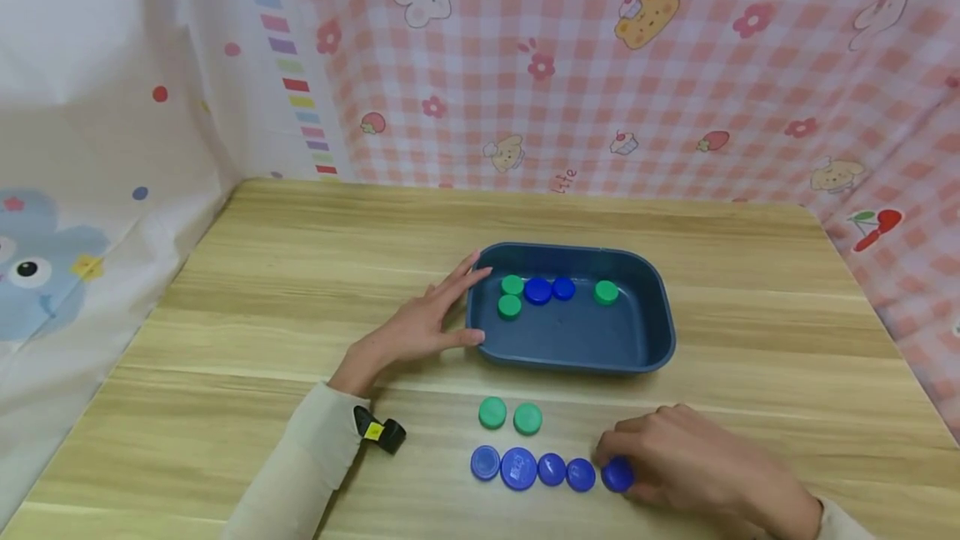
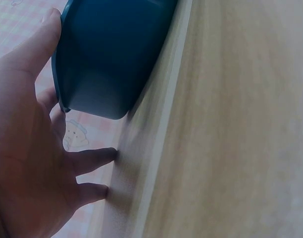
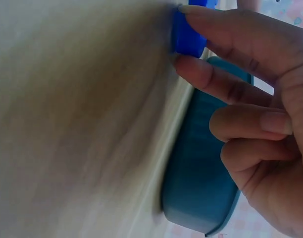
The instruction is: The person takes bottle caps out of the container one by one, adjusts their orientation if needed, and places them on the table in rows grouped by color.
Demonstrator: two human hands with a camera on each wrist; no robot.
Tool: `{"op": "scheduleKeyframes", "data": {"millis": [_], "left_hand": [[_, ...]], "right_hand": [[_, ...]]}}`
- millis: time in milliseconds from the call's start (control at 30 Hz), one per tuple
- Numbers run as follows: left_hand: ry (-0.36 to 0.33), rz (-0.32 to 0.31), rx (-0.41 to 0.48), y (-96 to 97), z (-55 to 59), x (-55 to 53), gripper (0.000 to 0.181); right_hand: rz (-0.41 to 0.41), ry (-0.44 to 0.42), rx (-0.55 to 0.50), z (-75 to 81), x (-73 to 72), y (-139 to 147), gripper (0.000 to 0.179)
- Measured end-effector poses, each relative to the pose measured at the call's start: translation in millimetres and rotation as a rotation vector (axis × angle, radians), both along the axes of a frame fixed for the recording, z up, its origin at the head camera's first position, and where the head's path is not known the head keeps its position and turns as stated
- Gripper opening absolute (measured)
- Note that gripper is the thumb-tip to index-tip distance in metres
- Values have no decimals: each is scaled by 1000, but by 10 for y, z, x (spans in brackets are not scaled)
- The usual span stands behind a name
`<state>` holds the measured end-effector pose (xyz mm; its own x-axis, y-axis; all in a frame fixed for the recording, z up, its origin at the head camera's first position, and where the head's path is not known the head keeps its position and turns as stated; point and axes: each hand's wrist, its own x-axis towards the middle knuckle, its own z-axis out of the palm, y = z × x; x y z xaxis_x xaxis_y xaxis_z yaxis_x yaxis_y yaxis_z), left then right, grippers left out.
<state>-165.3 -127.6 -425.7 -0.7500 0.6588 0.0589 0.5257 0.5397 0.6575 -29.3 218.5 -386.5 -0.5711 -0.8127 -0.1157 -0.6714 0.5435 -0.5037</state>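
My right hand pinches a blue bottle cap on the table, at the right end of a row. To its left lie several more blue caps, including a larger one; two green caps sit just behind that row. With fingers fairly straight, my left hand touches the left end of a dark blue tray. In the left wrist view its thumb rests on the rim of the tray. Inside the tray are two blue caps and three green caps, one apart to the right.
A wooden table carries everything. Behind it hangs a pink checked cloth with cartoon prints, and a white cloth hangs at the left. A black strap device is on the left sleeve.
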Motion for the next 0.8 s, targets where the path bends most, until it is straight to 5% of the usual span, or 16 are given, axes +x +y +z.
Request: {"op": "scheduleKeyframes", "data": {"millis": [800], "left_hand": [[-3, 2, 0, -5, 3, 2, 81]], "right_hand": [[-49, -18, 118, -25, 16, -77, 30]]}}
